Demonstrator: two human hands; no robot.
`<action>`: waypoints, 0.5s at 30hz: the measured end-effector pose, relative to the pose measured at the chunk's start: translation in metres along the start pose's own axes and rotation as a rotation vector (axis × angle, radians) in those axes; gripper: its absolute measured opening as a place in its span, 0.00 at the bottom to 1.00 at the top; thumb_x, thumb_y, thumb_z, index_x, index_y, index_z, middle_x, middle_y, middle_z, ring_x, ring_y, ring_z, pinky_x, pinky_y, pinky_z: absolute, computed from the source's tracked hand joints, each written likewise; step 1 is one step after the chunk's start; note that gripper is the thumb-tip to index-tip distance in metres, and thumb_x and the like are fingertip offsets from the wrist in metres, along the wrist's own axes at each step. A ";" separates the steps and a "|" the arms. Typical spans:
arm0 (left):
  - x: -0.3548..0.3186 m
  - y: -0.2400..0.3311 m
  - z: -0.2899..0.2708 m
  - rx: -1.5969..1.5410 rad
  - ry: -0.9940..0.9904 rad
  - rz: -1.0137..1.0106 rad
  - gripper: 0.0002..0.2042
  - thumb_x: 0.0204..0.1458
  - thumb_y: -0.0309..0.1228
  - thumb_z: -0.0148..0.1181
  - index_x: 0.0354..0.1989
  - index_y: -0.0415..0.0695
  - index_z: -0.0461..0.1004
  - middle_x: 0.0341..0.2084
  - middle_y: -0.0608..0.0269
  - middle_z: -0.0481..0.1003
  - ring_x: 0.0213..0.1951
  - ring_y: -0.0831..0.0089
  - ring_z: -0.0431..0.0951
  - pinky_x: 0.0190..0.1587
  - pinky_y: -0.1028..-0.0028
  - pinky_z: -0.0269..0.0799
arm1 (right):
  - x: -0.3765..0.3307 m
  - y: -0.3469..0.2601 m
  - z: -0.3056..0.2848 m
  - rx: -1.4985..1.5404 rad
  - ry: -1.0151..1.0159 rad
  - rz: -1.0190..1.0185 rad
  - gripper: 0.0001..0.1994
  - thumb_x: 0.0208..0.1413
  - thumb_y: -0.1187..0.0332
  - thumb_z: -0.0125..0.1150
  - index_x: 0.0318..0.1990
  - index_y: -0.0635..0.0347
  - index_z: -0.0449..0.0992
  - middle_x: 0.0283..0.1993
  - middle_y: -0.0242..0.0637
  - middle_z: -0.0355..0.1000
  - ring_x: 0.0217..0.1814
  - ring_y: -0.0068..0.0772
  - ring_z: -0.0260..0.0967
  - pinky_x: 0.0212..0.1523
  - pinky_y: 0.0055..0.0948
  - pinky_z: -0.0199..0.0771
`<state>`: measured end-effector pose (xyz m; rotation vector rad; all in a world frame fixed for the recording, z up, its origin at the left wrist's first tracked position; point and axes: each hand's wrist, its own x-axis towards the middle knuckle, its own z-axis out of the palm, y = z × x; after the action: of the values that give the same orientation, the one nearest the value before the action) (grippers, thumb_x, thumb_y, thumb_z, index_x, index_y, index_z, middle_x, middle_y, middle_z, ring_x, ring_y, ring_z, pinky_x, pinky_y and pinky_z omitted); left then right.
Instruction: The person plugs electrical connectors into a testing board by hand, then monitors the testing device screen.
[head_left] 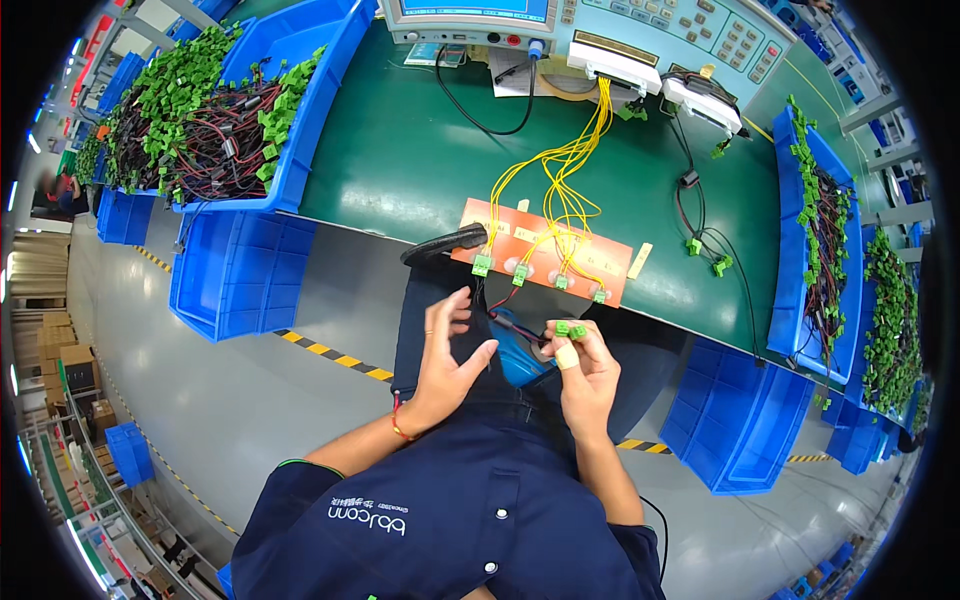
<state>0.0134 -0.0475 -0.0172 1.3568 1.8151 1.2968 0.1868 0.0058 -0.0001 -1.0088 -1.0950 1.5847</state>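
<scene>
My right hand (588,385) pinches a pair of small green connectors (570,330) between thumb and fingers, just off the table's front edge. A yellowish wrap covers the thumb's tip. A dark red-and-black cable (515,325) runs beside these connectors toward the orange board (540,237). My left hand (447,358) is empty, fingers spread and slightly curled, below the board's left end. Along the board's near edge sit several green terminal sockets (481,265), joined to yellow wires (555,165). Dark wires hang from the two leftmost sockets; where they end is partly hidden.
A tester (680,45) with keys and screen stands at the back of the green table (385,135). Blue bins of green-ended cables stand left (318,140) and right (785,200). A black handle-like object (445,243) lies by the board. Loose cables (690,180) lie right.
</scene>
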 end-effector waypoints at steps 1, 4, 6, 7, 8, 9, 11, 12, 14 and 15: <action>0.002 0.009 -0.001 0.007 0.067 0.061 0.30 0.47 0.23 0.67 0.61 0.39 0.63 0.36 0.61 0.68 0.35 0.74 0.71 0.43 0.77 0.69 | 0.001 0.000 0.003 -0.038 -0.011 0.007 0.07 0.60 0.79 0.55 0.44 0.70 0.74 0.44 0.37 0.69 0.39 0.23 0.69 0.43 0.23 0.71; 0.002 0.026 -0.001 -0.215 -0.162 0.036 0.26 0.47 0.23 0.67 0.57 0.38 0.68 0.36 0.62 0.68 0.34 0.77 0.69 0.38 0.79 0.68 | -0.001 0.002 0.008 -0.278 -0.043 -0.092 0.04 0.57 0.81 0.58 0.39 0.70 0.74 0.39 0.35 0.68 0.38 0.23 0.68 0.40 0.22 0.71; 0.006 0.037 0.011 -0.401 -0.236 -0.113 0.15 0.51 0.20 0.64 0.49 0.38 0.75 0.36 0.64 0.67 0.32 0.83 0.69 0.33 0.82 0.68 | -0.005 0.004 0.007 -0.391 -0.050 -0.196 0.03 0.56 0.81 0.59 0.38 0.70 0.73 0.39 0.36 0.68 0.38 0.23 0.68 0.39 0.21 0.70; 0.008 0.034 0.018 -0.511 -0.236 -0.134 0.14 0.53 0.19 0.61 0.49 0.36 0.75 0.37 0.65 0.66 0.32 0.83 0.70 0.33 0.83 0.68 | -0.006 0.004 0.006 -0.503 -0.052 -0.300 0.03 0.55 0.81 0.60 0.37 0.69 0.73 0.38 0.36 0.68 0.37 0.23 0.68 0.39 0.21 0.70; 0.009 0.031 0.024 -0.621 -0.236 -0.155 0.12 0.55 0.18 0.59 0.48 0.33 0.74 0.38 0.65 0.66 0.32 0.83 0.70 0.33 0.83 0.68 | -0.006 0.005 0.005 -0.503 -0.055 -0.302 0.03 0.55 0.81 0.60 0.37 0.69 0.73 0.38 0.36 0.68 0.37 0.23 0.68 0.39 0.21 0.70; 0.010 0.032 0.026 -0.622 -0.237 -0.154 0.12 0.55 0.18 0.59 0.48 0.33 0.74 0.38 0.65 0.66 0.32 0.83 0.70 0.33 0.83 0.68 | -0.007 0.006 0.003 -0.482 -0.024 -0.282 0.03 0.54 0.81 0.60 0.36 0.69 0.74 0.37 0.36 0.68 0.37 0.23 0.68 0.39 0.21 0.69; 0.012 0.036 0.029 -0.670 -0.282 -0.220 0.10 0.58 0.21 0.57 0.47 0.33 0.74 0.40 0.64 0.66 0.30 0.84 0.71 0.28 0.82 0.68 | -0.008 0.007 -0.004 -0.433 -0.010 -0.245 0.04 0.55 0.81 0.60 0.38 0.69 0.76 0.38 0.36 0.69 0.37 0.23 0.68 0.40 0.21 0.70; 0.013 0.039 0.030 -0.671 -0.284 -0.219 0.10 0.58 0.21 0.57 0.47 0.33 0.74 0.40 0.64 0.66 0.30 0.84 0.71 0.28 0.82 0.68 | -0.008 0.004 -0.007 -0.434 -0.008 -0.245 0.04 0.55 0.81 0.60 0.38 0.69 0.76 0.38 0.36 0.69 0.37 0.23 0.68 0.40 0.21 0.70; 0.016 0.043 0.033 -0.907 -0.337 -0.469 0.11 0.60 0.26 0.57 0.48 0.35 0.75 0.38 0.66 0.69 0.27 0.83 0.71 0.30 0.82 0.68 | -0.009 -0.005 -0.013 -0.053 -0.007 0.012 0.09 0.56 0.78 0.60 0.43 0.70 0.77 0.40 0.38 0.71 0.39 0.28 0.72 0.44 0.25 0.73; 0.019 0.042 0.035 -1.045 -0.404 -0.595 0.12 0.63 0.32 0.54 0.47 0.36 0.74 0.35 0.68 0.71 0.26 0.85 0.69 0.27 0.83 0.65 | -0.008 -0.009 -0.021 0.015 -0.035 0.059 0.10 0.60 0.77 0.57 0.46 0.71 0.77 0.45 0.39 0.72 0.42 0.29 0.73 0.46 0.27 0.74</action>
<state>0.0532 -0.0153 0.0088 0.3988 0.8776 1.2092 0.2111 0.0034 0.0037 -1.0157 -1.0841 1.6611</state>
